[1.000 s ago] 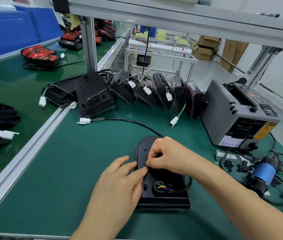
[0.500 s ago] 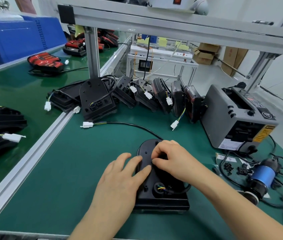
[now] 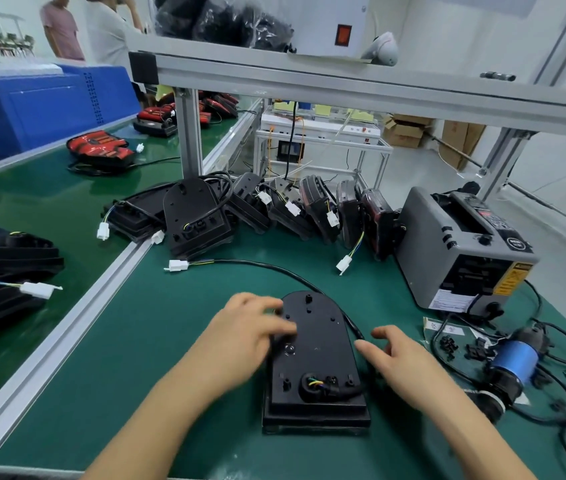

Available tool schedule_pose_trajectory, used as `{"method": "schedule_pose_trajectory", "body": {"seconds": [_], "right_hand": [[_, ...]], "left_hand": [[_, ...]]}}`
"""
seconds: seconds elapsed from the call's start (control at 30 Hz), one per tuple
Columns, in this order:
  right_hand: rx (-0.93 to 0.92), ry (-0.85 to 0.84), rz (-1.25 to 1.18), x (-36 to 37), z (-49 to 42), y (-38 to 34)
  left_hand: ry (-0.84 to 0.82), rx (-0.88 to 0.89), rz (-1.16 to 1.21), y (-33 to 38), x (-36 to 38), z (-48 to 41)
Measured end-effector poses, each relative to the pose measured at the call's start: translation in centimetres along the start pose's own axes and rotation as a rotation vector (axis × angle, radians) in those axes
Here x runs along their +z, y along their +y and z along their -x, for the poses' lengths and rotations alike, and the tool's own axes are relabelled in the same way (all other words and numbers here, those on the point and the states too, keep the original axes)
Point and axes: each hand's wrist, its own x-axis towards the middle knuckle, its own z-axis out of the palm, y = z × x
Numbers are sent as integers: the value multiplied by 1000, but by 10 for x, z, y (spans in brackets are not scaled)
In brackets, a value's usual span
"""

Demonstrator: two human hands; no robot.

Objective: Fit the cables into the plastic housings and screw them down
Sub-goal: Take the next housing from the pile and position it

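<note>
Left hand (image 3: 243, 337), fingers loosely spread and blurred, rests on the upper left edge of the black plastic housing (image 3: 316, 341), which lies flat between both hands. Right hand (image 3: 402, 362) hovers just right of it, fingers relaxed, holding nothing. The black cable (image 3: 274, 269) looks seated. The likely next move is to reach right for the blue electric screwdriver (image 3: 513, 363).
</note>
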Motion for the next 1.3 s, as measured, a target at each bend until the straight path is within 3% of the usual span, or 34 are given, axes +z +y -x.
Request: {"method": "schedule_pose_trajectory", "body": {"seconds": [0.07, 0.2, 0.37, 0.57, 0.67, 0.83, 0.93, 1.0, 1.13, 1.23, 1.3], "right_hand": [[-15, -2, 13, 2, -1, -4], [-12, 3, 63, 2, -3, -10], [-21, -24, 90, 4, -4, -9], [-25, -34, 103, 5, -1, -7], [-23, -43, 93, 4, 1, -8], [10, -81, -20, 3, 7, -11], [9, -99, -90, 3, 10, -11], [12, -96, -119, 3, 12, -13], [0, -115, -154, 5, 15, -16], [-43, -124, -140, 7, 16, -21], [-72, -123, -98, 7, 18, -24]], "left_hand": [[6, -155, 51, -19, -4, -36], [-28, -364, -261, -45, 4, -87], [-166, -363, -666, -61, 15, -106], [-145, -336, -772, -61, 7, -105], [-227, -459, -556, -53, -4, -101], [-209, -665, 547, -34, -12, -81], [-218, -674, 862, -19, -7, -55], [-189, -646, 717, -11, 1, -41], [-113, -491, 46, 8, 4, -16], [-191, -437, -50, 29, 7, 3], [-257, -444, 39, 38, 12, 12]]}}
